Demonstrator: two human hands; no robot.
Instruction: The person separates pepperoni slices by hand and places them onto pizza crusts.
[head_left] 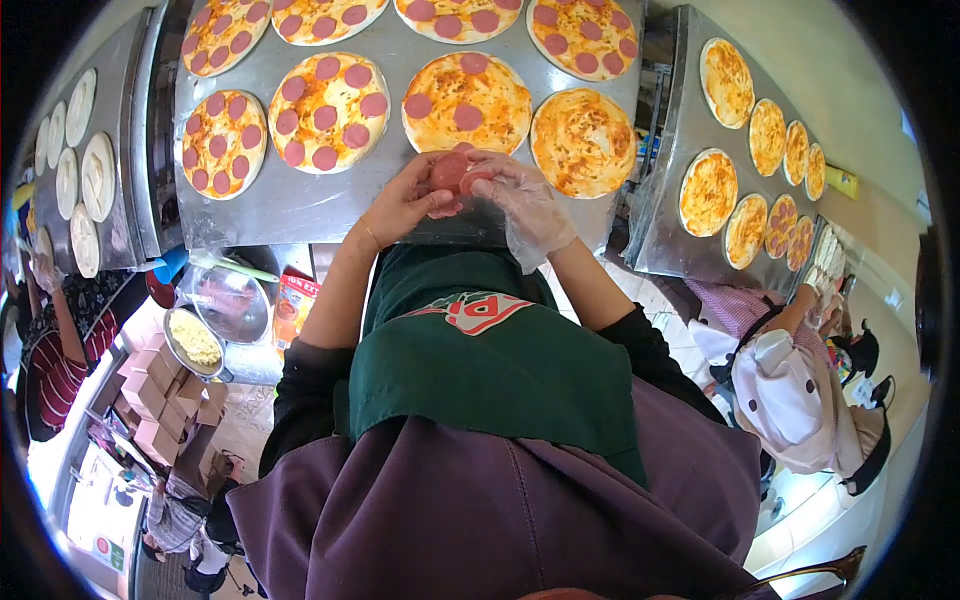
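Bare and held over the near edge of the metal table (300, 210), my left hand (407, 200) grips a stack of pinkish sausage slices (449, 172). My right hand (525, 203), in a clear plastic glove, pinches a slice (476, 180) beside that stack. Just beyond my hands lies a pizza base with sauce (490, 100) and a few slices on it. To its right, another sauced base (583, 143) shows no slices. On the left, a pizza (328, 113) carries several slices.
More pizzas (590, 38) line the table's far side. A right-hand metal table (655, 215) holds sauced bases; a left-hand one (115, 225) holds plain dough rounds. Below left are a metal bowl (262, 325) and a pan of grated cheese (195, 338). Other people (790, 390) stand at both sides.
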